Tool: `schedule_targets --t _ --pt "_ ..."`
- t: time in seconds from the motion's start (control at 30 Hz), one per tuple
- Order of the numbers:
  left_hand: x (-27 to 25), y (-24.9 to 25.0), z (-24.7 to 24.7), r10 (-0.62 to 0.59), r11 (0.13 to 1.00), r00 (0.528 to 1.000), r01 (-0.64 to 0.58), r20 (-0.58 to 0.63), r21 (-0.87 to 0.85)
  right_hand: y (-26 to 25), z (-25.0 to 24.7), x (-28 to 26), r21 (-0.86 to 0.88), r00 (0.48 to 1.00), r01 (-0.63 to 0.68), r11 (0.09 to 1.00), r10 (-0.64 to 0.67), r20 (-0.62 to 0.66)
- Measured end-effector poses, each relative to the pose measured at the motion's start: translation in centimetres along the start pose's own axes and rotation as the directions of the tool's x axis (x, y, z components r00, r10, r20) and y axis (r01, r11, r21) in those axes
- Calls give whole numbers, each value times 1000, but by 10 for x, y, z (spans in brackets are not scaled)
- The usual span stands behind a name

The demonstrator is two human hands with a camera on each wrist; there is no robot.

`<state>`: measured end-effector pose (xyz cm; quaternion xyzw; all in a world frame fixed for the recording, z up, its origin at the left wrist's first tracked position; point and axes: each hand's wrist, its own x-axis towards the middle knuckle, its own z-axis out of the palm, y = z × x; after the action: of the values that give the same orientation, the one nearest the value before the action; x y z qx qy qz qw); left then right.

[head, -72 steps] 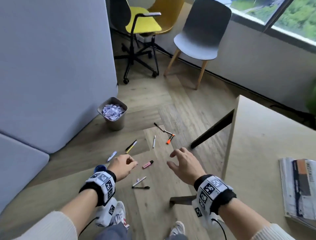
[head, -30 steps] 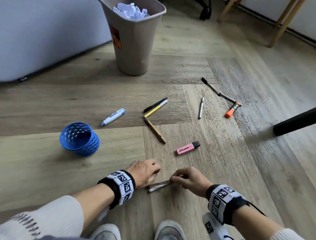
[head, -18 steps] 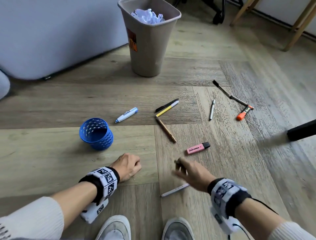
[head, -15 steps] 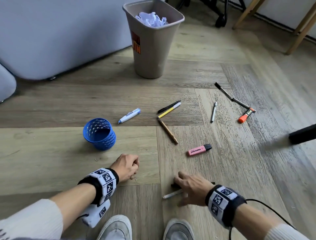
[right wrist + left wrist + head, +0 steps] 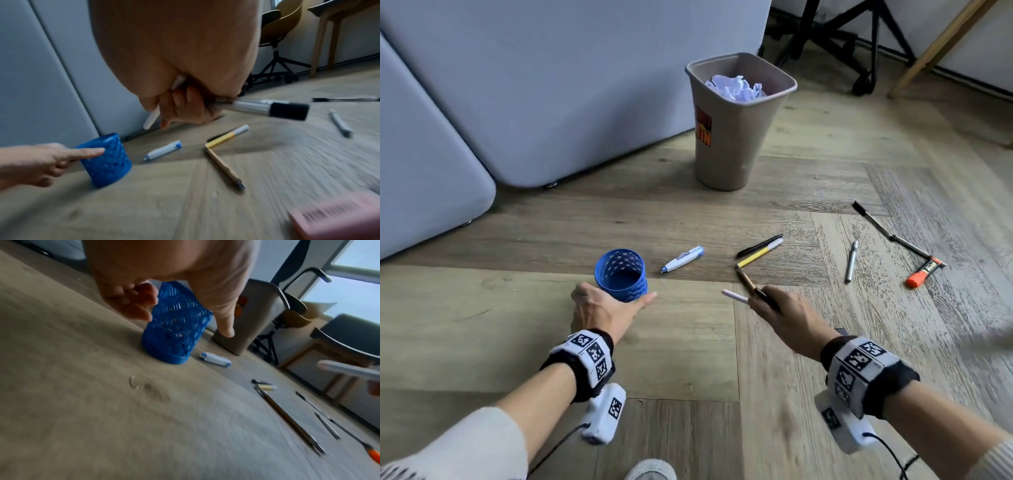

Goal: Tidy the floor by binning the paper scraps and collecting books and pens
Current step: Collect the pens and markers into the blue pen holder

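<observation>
Two pens are held in the curled grip of the right hand (image 5: 787,317), raised above the wooden floor (image 5: 688,342): a white pen (image 5: 734,296) whose tip juts out toward the left hand, and a silver pen with a black cap (image 5: 267,108) that sticks out the other way. The left hand (image 5: 602,308) is spread open around the near side of the blue mesh cup (image 5: 621,274), thumb on one side and fingers on the other; whether the cup is actually gripped cannot be told. Just beyond the right grip a brown pen (image 5: 744,281), a yellow pen (image 5: 760,253) and a black pen (image 5: 758,245) are seen lying on the floor, and between them and the cup a white-and-blue marker (image 5: 683,259). Farther out to the right a silver pen (image 5: 851,262) and an orange highlighter (image 5: 924,272) are left on the floor. Well beyond both hands stands the bin (image 5: 736,137), with crumpled paper scraps (image 5: 736,88) inside
</observation>
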<state>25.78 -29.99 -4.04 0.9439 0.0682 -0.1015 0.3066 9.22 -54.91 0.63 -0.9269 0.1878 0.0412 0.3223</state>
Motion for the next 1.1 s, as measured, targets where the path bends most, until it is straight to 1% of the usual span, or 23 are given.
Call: schedule_targets --t 0.07,0.13,0.2,0.27,0.3,0.33,0.4,0.43,0.47,0.53,0.57,0.67,0.73,0.77,0.8,0.83,0.9,0.93,0.97,1.0,1.03,1.07,1.1 --pt "18 5 -6 44 996 999 -43 11 -75 -24 -9 13 -8 998 56 998 -56 9" --pt "34 9 -9 102 988 992 -93 69 -121 -47 -16 24 -31 992 110 993 -109 57" --pt "42 13 -9 164 982 983 -155 83 -105 -68 -22 36 -14 986 144 989 -142 93" --pt "38 21 -8 262 964 962 -257 75 -75 -90 -26 49 20 973 219 976 -220 65" --pt "31 27 -7 335 942 938 -330 86 -64 -100 -28 55 46 966 254 966 -256 37" --pt "22 34 -7 414 910 903 -410 116 -54 -109 -29 61 84 964 267 960 -268 2" --pt "4 43 -8 568 821 802 -569 184 -56 -123 -30 69 172 974 228 958 -220 -60" --pt "-2 50 -10 622 780 757 -621 203 -72 -129 -31 71 192 977 206 960 -191 -92" --pt "-6 57 -12 651 756 729 -648 210 -92 -132 -32 74 191 980 186 964 -168 -107" --pt "-10 75 -15 679 731 696 -671 236 -124 -131 -38 73 148 983 165 975 -151 -101" --pt "-12 86 -15 675 734 691 -666 261 -134 -126 -42 70 90 986 153 984 -146 -79" --pt "-14 111 -12 655 750 705 -651 272 -118 -105 -54 62 -50 993 120 992 -119 20" --pt "-18 119 -7 652 749 701 -656 289 -96 -90 -65 58 -152 995 98 984 -94 37" --pt "-21 121 -5 651 744 695 -664 306 -76 -86 -70 57 -243 993 117 963 -107 54" --pt "-25 123 -2 652 734 682 -678 331 -49 -82 -74 55 -362 987 156 919 -134 85" --pt "-30 125 1 651 720 667 -694 362 -17 -80 -78 54 -485 977 211 849 -171 125" --pt "-40 131 9 654 685 637 -728 409 39 -82 -83 51 -690 948 317 650 -227 222" --pt "-44 135 13 655 669 626 -741 423 60 -84 -83 49 -748 931 363 556 -243 271" --pt "-47 138 16 654 660 619 -748 434 74 -84 -82 47 -768 915 402 499 -256 313" --pt "-48 141 20 650 656 619 -750 441 84 -84 -82 47 -755 903 429 495 -265 339" --pt "-49 143 24 644 659 623 -747 444 90 -81 -83 49 -704 900 436 560 -277 337" --pt "-48 142 24 640 661 626 -744 446 97 -78 -84 50 -616 903 430 659 -308 301" --pt "-47 140 27 634 664 631 -740 447 103 -70 -86 51 -516 904 426 743 -362 227"
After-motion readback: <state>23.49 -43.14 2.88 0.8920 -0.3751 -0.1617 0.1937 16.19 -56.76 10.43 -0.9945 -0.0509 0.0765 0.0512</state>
